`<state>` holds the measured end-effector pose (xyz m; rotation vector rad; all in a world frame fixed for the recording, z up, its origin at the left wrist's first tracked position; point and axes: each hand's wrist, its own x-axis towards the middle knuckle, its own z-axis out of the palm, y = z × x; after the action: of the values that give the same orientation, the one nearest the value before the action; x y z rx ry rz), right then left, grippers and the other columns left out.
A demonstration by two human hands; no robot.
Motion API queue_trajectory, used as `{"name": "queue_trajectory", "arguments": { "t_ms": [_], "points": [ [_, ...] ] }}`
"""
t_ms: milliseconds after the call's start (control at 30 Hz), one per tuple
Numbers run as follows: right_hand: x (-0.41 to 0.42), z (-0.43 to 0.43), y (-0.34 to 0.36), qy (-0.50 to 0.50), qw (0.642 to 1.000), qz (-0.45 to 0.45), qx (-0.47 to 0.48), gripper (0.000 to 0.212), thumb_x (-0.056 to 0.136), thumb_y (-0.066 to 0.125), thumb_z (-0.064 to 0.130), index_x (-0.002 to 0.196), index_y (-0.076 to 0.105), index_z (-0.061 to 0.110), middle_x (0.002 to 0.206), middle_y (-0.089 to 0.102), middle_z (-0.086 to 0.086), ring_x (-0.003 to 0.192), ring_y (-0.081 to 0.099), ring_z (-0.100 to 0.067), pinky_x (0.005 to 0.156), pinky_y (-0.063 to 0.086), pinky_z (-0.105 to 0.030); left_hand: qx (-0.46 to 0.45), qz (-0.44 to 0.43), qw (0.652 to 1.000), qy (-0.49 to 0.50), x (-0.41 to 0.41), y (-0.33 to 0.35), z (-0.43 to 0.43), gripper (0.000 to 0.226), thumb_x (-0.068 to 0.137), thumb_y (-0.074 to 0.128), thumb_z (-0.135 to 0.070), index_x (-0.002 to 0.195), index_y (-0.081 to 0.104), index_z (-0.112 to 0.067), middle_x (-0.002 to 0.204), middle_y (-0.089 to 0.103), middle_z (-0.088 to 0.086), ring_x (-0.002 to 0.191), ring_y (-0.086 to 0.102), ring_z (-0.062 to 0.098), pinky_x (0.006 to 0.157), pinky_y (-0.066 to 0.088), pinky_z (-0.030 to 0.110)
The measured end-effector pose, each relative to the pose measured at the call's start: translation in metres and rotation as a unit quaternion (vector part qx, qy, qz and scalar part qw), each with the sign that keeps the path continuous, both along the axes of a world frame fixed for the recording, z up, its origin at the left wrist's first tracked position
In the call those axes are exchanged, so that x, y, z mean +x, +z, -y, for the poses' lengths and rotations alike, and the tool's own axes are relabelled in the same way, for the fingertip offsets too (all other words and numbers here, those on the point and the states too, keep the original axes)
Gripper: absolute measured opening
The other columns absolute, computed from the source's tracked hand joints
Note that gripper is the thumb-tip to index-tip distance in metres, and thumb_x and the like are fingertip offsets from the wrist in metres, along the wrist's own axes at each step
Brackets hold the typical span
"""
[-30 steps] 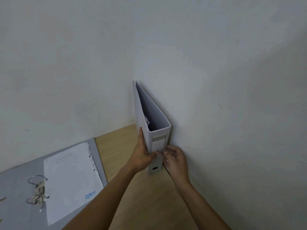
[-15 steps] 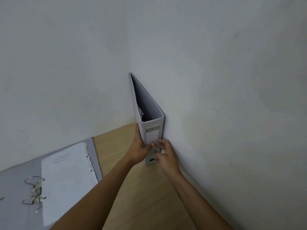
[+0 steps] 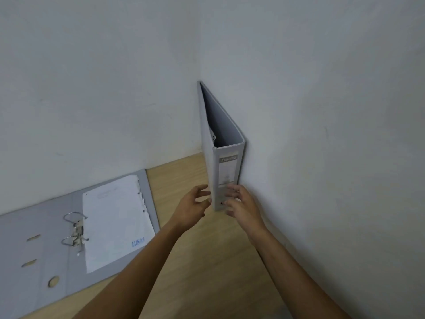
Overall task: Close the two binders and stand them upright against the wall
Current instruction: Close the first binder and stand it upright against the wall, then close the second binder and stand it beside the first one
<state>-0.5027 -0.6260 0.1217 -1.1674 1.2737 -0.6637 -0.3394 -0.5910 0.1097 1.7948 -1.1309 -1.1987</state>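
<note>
the closed binder point(image 3: 226, 171) stands tucked against the wall point(image 3: 322, 134) so it won't fall, with the left hand point(image 3: 192, 207) and right hand point(image 3: 241, 204) open beside it, maybe just touching, while the open binder point(image 3: 69, 238) lies flat.

Pretty tight over in the corner; the closed binder point(image 3: 226, 162) stands upright with its far cover against the right wall point(image 3: 333, 134) and its back edge at the rear wall point(image 3: 92, 77), so no way in from those sides; the left hand point(image 3: 192, 207) and right hand point(image 3: 241, 207) flank its spine low down, fingers spread. The open binder point(image 3: 46, 245) lies flat against the rear wall on the left, rings point(image 3: 74, 229) sticking up; bare wooden surface point(image 3: 207, 261) runs between the two, wide enough for an arm.
</note>
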Motion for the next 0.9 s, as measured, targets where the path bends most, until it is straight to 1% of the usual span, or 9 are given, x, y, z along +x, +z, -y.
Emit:
{"name": "queue_trajectory", "arguments": {
  "t_ms": [67,133,233,400,500,600,667,800,900],
  "points": [
    [0.005,-0.011,0.001,0.029,0.999,-0.004,0.015,0.034,0.095,0.055,0.006,0.126,0.061,0.022,0.121,0.066,-0.001,0.109,0.064,-0.014,0.09,0.057,-0.035,0.013,-0.034,0.999,0.017,0.011,-0.002,-0.024,0.045,0.099,0.059,-0.017,0.143,0.05,-0.02,0.136,0.064,0.002,0.11,0.069,0.018,0.087,0.059,0.039],
    [0.016,-0.024,-0.001,0.055,0.998,-0.01,0.039,0.031,0.095,0.055,0.008,0.121,0.063,0.022,0.117,0.069,-0.001,0.11,0.066,-0.016,0.093,0.056,-0.037,0.029,-0.053,0.997,0.039,0.026,-0.006,-0.054,0.039,0.1,0.057,-0.018,0.138,0.054,-0.021,0.129,0.068,0.0,0.108,0.07,0.015,0.088,0.059,0.037],
    [0.04,-0.047,-0.009,0.091,0.993,-0.021,0.067,0.025,0.098,0.054,0.017,0.121,0.065,0.019,0.117,0.071,-0.005,0.11,0.068,-0.021,0.095,0.055,-0.041,0.053,-0.066,0.993,0.08,0.055,-0.013,-0.103,0.034,0.101,0.056,-0.02,0.135,0.058,-0.02,0.126,0.069,-0.001,0.108,0.071,0.015,0.085,0.059,0.033],
    [0.096,-0.095,-0.025,0.15,0.984,-0.033,0.085,0.024,0.103,0.05,0.024,0.12,0.066,0.018,0.112,0.074,-0.003,0.106,0.071,-0.022,0.096,0.055,-0.043,0.092,-0.083,0.981,0.146,0.118,-0.029,-0.195,0.03,0.102,0.054,-0.023,0.131,0.06,-0.02,0.124,0.07,-0.003,0.107,0.071,0.013,0.083,0.058,0.031],
    [0.143,-0.128,-0.035,0.185,0.977,-0.044,0.099,0.023,0.103,0.051,0.024,0.117,0.068,0.016,0.111,0.076,-0.005,0.107,0.072,-0.026,0.096,0.055,-0.045,0.11,-0.094,0.969,0.198,0.167,-0.034,-0.252,0.031,0.102,0.055,-0.022,0.131,0.061,-0.017,0.122,0.071,-0.003,0.106,0.071,0.013,0.079,0.058,0.029],
    [0.179,-0.153,-0.046,0.22,0.966,-0.063,0.116,0.022,0.103,0.051,0.023,0.113,0.069,0.017,0.112,0.075,-0.006,0.107,0.072,-0.026,0.094,0.056,-0.044,0.128,-0.109,0.953,0.253,0.205,-0.036,-0.287,0.03,0.102,0.055,-0.02,0.131,0.061,-0.014,0.121,0.071,0.0,0.105,0.07,0.015,0.077,0.057,0.028],
    [0.213,-0.174,-0.055,0.253,0.955,-0.084,0.128,0.021,0.102,0.052,0.023,0.113,0.069,0.018,0.112,0.075,-0.005,0.106,0.072,-0.024,0.094,0.056,-0.043,0.128,-0.119,0.943,0.284,0.233,-0.037,-0.314,0.03,0.102,0.055,-0.02,0.13,0.061,-0.015,0.121,0.071,0.0,0.105,0.07,0.015,0.077,0.057,0.029],
    [0.268,-0.205,-0.067,0.312,0.934,-0.115,0.132,0.022,0.099,0.054,0.023,0.114,0.069,0.02,0.114,0.074,-0.004,0.105,0.072,-0.022,0.093,0.056,-0.041,0.121,-0.121,0.934,0.315,0.274,-0.04,-0.342,0.029,0.1,0.056,-0.02,0.128,0.062,-0.016,0.125,0.07,0.001,0.109,0.068,0.016,0.082,0.056,0.032],
    [0.315,-0.226,-0.072,0.36,0.915,-0.132,0.124,0.024,0.099,0.054,0.023,0.117,0.067,0.018,0.117,0.071,-0.004,0.109,0.07,-0.024,0.095,0.056,-0.042,0.13,-0.095,0.931,0.327,0.305,-0.052,-0.363,0.03,0.098,0.058,-0.017,0.127,0.063,-0.017,0.129,0.066,0.002,0.114,0.064,0.018,0.088,0.056,0.037]
  ]
}}
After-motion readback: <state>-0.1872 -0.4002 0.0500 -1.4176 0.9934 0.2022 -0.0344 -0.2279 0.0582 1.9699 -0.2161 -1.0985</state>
